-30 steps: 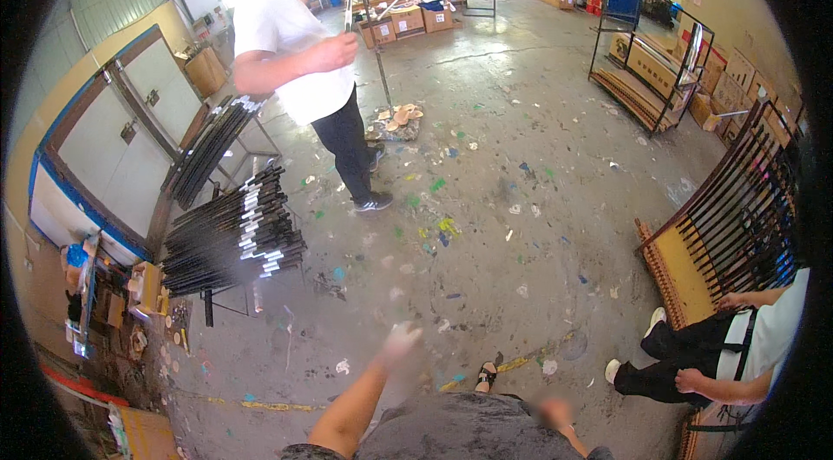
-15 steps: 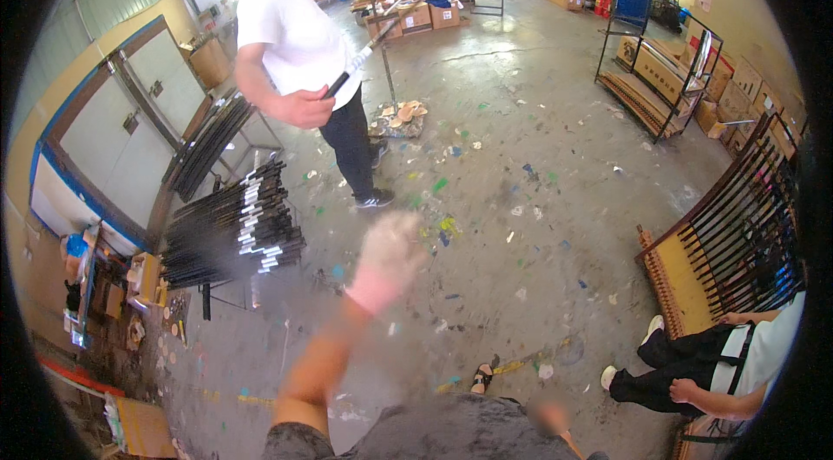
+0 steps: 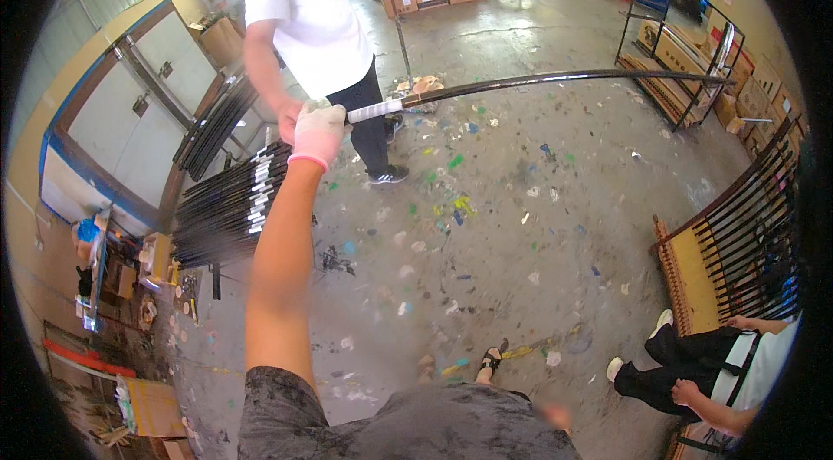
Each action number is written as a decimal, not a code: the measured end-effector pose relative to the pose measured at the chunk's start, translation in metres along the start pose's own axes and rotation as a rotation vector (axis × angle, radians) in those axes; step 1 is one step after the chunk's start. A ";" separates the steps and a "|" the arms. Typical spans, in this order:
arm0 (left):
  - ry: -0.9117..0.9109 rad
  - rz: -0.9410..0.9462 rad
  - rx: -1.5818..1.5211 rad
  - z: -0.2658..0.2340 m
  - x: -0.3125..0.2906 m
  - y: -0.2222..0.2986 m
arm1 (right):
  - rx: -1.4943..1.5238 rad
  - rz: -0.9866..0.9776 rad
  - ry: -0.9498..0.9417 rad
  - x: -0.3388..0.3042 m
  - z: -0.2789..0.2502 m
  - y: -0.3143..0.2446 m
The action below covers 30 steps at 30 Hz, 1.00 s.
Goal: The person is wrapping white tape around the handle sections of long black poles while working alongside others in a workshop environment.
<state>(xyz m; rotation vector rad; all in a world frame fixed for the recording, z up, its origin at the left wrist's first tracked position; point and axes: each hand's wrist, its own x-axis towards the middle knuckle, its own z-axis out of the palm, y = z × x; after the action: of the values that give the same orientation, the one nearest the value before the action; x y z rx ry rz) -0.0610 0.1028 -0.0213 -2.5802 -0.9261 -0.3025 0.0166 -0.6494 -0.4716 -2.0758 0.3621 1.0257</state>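
Observation:
My left hand (image 3: pixel 318 132), in a white glove with a pink cuff, is closed round the dark end of a long black rod (image 3: pixel 521 81). A white band (image 3: pixel 375 110) circles the rod just past my fingers. The rod stretches to the right, slightly bowed. Right beside my glove is a co-worker's hand (image 3: pixel 289 119), partly hidden; whether it still grips the rod I cannot tell. A blurred skin-coloured patch at the lower edge appears to be my right hand (image 3: pixel 555 417); its fingers cannot be made out.
A stack of black rods with white bands (image 3: pixel 234 204) lies behind my left forearm. A co-worker in a white shirt (image 3: pixel 308 17) stands ahead. Another person (image 3: pixel 720 373) is at the lower right by a rack of dark rods (image 3: pixel 751 243). A metal shelf frame (image 3: pixel 677 61) stands far right.
My left hand has reached forward and left and taken hold of the rod the co-worker was holding. The rod has swung from pointing up and away to pointing right.

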 end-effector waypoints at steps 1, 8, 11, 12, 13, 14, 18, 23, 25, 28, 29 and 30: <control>-0.023 0.019 -0.044 -0.002 0.004 0.005 | -0.037 -0.024 0.010 -0.005 0.000 -0.003; -0.006 0.169 -0.595 -0.018 -0.015 0.096 | -0.076 -0.413 0.085 -0.065 0.003 -0.134; -0.259 0.250 -1.196 -0.017 -0.037 0.153 | -0.230 -0.804 0.151 -0.067 0.013 -0.236; -0.551 0.125 -1.492 -0.039 -0.052 0.171 | -0.112 -0.778 0.020 -0.098 0.016 -0.289; -0.676 0.094 -1.800 -0.049 -0.068 0.186 | -0.117 -0.974 0.078 -0.130 0.020 -0.333; -0.743 0.129 -2.058 -0.051 -0.080 0.198 | -0.054 -1.084 0.034 -0.158 0.024 -0.372; -0.829 0.202 -2.357 -0.062 -0.108 0.233 | 0.066 -1.416 -0.056 -0.243 0.034 -0.463; -0.662 0.162 -2.207 -0.076 -0.131 0.258 | 0.090 -1.333 -0.002 -0.264 0.039 -0.485; -0.611 0.103 -2.116 -0.082 -0.135 0.262 | 0.108 -1.327 0.016 -0.265 0.040 -0.483; -0.465 0.063 -2.008 -0.084 -0.143 0.267 | 0.072 -1.373 0.102 -0.271 0.043 -0.481; -0.398 0.064 -2.009 -0.083 -0.147 0.270 | 0.039 -1.402 0.149 -0.271 0.045 -0.480; -0.331 0.065 -2.009 -0.082 -0.151 0.273 | 0.005 -1.430 0.197 -0.271 0.046 -0.478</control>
<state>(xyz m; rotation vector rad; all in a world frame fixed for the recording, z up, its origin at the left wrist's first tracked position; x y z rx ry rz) -0.0056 -0.2107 -0.0718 -4.4966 -0.5672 -1.3578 0.0807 -0.3224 -0.0317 -1.7587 -0.9290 -0.0607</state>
